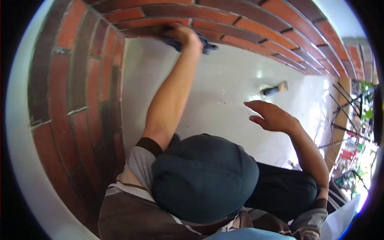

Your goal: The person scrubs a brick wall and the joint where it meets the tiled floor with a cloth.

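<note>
At the upper left, my left hand (180, 34) is pressed against the lower part of the brick wall (224, 17), closed on a dark cloth (207, 45). Part of the cloth is hidden under the hand, and the hand is slightly blurred. My right hand (272, 115) hovers over the pale smooth surface (216, 88) with its fingers apart and nothing in it. Beyond the right hand, a scraper-like tool (276, 89) with a dark handle and a light-coloured end lies on that surface.
Another brick wall (84, 92) rises on the left and meets the first in a corner. A dark cap (206, 176) covers the lower middle of the view. Thin dark metal legs (340, 108) and green plants (367, 104) stand at the far right.
</note>
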Motion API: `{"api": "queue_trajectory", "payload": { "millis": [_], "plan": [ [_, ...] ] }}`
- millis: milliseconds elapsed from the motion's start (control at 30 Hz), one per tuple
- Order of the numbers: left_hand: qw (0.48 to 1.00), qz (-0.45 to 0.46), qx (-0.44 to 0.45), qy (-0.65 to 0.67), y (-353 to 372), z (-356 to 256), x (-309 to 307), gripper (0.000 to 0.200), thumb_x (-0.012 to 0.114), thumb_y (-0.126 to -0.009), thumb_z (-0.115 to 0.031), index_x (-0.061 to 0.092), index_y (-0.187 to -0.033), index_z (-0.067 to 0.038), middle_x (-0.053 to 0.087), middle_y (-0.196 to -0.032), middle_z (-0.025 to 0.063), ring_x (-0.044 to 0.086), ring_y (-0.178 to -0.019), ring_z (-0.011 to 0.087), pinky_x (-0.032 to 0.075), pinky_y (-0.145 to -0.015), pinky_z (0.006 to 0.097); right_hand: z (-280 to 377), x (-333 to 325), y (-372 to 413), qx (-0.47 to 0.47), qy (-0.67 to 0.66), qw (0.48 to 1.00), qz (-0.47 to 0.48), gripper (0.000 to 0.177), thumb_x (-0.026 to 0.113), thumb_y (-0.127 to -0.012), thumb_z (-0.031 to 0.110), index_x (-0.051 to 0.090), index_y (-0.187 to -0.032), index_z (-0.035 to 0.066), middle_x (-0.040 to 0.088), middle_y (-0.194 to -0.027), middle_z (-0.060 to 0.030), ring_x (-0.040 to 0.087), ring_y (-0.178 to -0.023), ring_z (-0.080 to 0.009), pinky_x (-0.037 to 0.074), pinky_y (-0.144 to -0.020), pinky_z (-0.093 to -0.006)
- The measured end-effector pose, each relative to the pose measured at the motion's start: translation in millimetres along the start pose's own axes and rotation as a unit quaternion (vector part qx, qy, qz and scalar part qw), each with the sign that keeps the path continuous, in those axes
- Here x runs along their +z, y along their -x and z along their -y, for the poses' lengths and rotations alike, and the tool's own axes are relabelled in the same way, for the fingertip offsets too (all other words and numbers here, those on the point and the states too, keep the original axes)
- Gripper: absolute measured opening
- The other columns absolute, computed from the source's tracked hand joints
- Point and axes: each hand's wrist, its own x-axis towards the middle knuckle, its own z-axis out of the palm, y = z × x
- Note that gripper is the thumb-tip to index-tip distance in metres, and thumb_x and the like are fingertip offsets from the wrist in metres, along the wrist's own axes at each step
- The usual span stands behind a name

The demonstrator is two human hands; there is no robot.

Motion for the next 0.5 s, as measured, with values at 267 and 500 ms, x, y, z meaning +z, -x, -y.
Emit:
{"api": "queue_trajectory", "payload": {
  "millis": [267,500],
  "plan": [
    [0.989,-0.075,0.124,0.007,-39,-74,-34,0.076,0.022,-0.101,-0.055,-0.013,-0.153,-0.011,-0.002,-0.16,0.0205,0.015,-0.146,0.0385,0.022,-0.119,0.0535,3,2,10,0.045,-0.024,0.998,0.022,0.046,0.054,-0.098,0.024,0.047,-0.138,0.003,0.055,-0.133,-0.0178,0.053,-0.122,-0.0339,0.042,-0.103,-0.0408],
    [0.984,0.004,0.006,-0.177,82,24,27,0.089,0.025,-0.1,-0.058,-0.003,-0.148,0.011,-0.002,-0.157,0.0313,0.003,-0.148,0.0377,0.002,-0.12,0.0435,9,12,0,0.035,-0.027,0.998,0.054,0.047,0.055,-0.096,0.024,0.046,-0.138,0.003,0.056,-0.129,-0.0197,0.054,-0.119,-0.0356,0.044,-0.101,-0.0431]
  ]
}}
